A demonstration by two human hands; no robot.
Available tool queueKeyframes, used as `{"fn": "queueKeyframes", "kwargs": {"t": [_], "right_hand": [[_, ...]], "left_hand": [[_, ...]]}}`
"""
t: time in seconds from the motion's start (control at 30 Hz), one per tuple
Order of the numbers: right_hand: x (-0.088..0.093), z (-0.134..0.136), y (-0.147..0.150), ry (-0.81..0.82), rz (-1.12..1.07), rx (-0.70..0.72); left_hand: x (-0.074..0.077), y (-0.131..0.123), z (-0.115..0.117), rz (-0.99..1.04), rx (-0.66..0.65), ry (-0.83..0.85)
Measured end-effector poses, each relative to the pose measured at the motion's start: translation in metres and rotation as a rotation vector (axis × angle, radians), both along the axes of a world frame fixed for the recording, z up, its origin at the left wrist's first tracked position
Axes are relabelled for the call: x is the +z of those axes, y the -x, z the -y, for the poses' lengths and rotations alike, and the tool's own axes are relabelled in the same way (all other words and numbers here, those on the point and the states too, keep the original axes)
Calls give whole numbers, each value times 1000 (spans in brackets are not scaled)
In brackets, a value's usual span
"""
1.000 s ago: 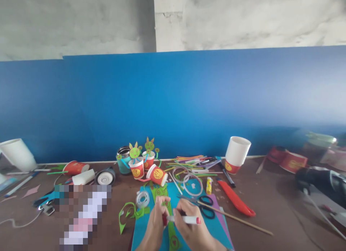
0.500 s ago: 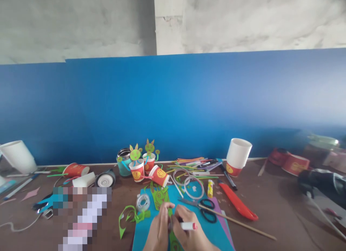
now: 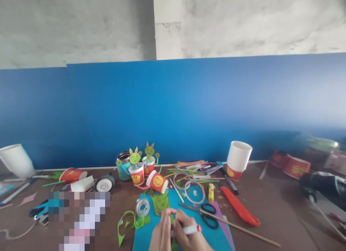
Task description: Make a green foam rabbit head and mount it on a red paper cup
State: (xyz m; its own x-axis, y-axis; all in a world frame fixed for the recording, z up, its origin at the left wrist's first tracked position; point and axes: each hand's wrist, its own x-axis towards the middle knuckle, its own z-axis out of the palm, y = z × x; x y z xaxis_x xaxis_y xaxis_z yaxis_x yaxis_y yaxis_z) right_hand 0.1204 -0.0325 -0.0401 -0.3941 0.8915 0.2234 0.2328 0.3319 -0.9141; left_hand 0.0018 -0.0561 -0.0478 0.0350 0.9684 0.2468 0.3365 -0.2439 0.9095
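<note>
My right hand (image 3: 185,221) is closed round a white marker (image 3: 191,229) with a red end pointing right. My left hand (image 3: 160,233) is closed beside it, pressing a strip of green paper (image 3: 174,245) that shows between the hands. The marker's tip is hidden by my fingers. Just beyond them, a green paper with a drawn animal face (image 3: 161,203) lies on the blue sheet (image 3: 146,232). A roll of clear tape (image 3: 143,207) and curled green paper scraps (image 3: 127,219) are to the left. Black-handled scissors (image 3: 210,209) and a wooden stick (image 3: 243,230) lie right of my hands.
Red-and-white paper cups with green paper animals (image 3: 136,174) stand before a teal flask (image 3: 123,171). Behind are coloured sticks (image 3: 189,168) and clear rings (image 3: 195,192). A glue stick (image 3: 211,192), a red cutter (image 3: 239,205) and stacked cups (image 3: 239,158) stand or lie rightward.
The view has tilted slightly upward, so the table things sit lower. Both hands stay together on the green paper, and the marker has turned slightly in my right hand.
</note>
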Motion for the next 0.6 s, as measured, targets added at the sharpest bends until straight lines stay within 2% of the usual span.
{"fn": "queueKeyframes", "kwargs": {"t": [0.07, 0.13, 0.27, 0.33, 0.43, 0.6], "right_hand": [[13, -6, -14, 128, -12, 66], [30, -16, -37, 132, 165, 117], [57, -34, -86, -11, 749, -217], [58, -37, -98, -19, 931, -279], [47, -37, -97, -10, 1071, -271], [32, -35, -83, -28, 1137, -263]], "left_hand": [[3, 5, -7, -11, -15, 36], [6, 17, -15, -72, 32, 34], [3, 45, -30, -328, 196, -51], [-2, 54, -34, -467, 258, -139], [-7, 59, -35, -645, 315, -243], [-2, 62, -28, -833, 340, -191]]}}
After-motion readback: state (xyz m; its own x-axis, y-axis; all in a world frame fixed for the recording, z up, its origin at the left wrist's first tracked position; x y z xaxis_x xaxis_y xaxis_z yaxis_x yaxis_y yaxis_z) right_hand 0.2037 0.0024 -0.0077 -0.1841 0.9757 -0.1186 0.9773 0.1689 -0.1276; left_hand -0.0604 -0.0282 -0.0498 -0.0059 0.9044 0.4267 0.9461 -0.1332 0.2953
